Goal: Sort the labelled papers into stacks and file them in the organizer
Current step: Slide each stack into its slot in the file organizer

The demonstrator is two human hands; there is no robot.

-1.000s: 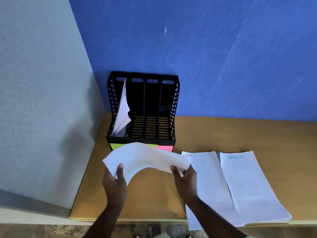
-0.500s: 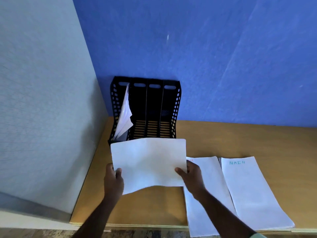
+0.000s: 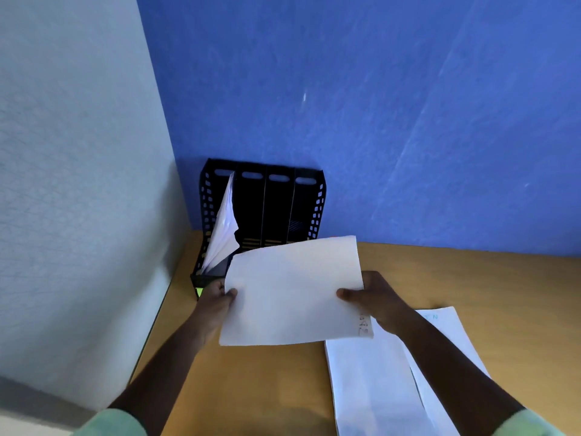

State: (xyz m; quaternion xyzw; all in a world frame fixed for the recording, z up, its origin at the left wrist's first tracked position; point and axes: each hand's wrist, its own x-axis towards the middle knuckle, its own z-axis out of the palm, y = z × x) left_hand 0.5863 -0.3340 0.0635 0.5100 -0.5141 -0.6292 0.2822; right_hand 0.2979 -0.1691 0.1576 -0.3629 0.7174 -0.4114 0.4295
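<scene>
A sheaf of white papers is held up off the desk by both hands, just near of the black organizer that stands at the far left corner against the blue wall. The sheaf's left edge is pinched by the left hand, thumb on the near face, and its right edge is pinched by the right hand; a handwritten label (too blurred to be read) is seen at the lower right corner. The filing step is judged to be in hand: the organizer's leftmost slot is already filled with leaning sheets, while the three slots to its right look dark and unfilled. Two more stacks, the middle stack and the right stack, are left lying on the desk at the near right. Next, the sheaf would need to be turned upright, carried far and lowered edge-first into a free slot.
</scene>
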